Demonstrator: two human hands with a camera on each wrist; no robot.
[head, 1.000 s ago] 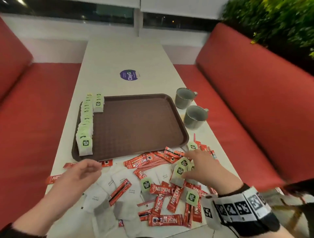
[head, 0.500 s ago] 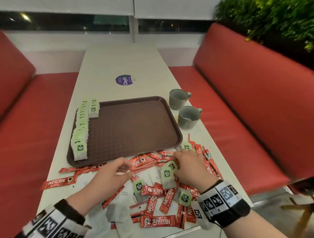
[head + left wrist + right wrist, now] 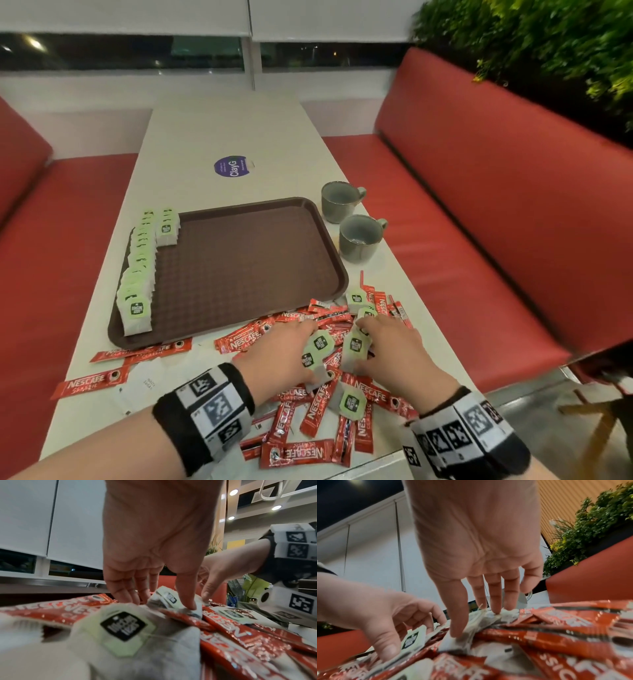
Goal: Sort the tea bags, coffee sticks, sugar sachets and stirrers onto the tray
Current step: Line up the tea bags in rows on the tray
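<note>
Both hands work the loose pile on the counter (image 3: 219, 130) below the tray (image 3: 246, 267): the left hand (image 3: 277, 356) pinches a tea bag (image 3: 317, 349), the right hand (image 3: 394, 349) pinches another tea bag (image 3: 356, 346) among red coffee sticks (image 3: 294, 452); a row of tea bags (image 3: 137, 274) lines the tray's left edge

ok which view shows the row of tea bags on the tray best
The head view: the row of tea bags shows whole along the tray's left edge. Neither wrist view shows the row, only loose tea bags and coffee sticks under the hands.
</note>
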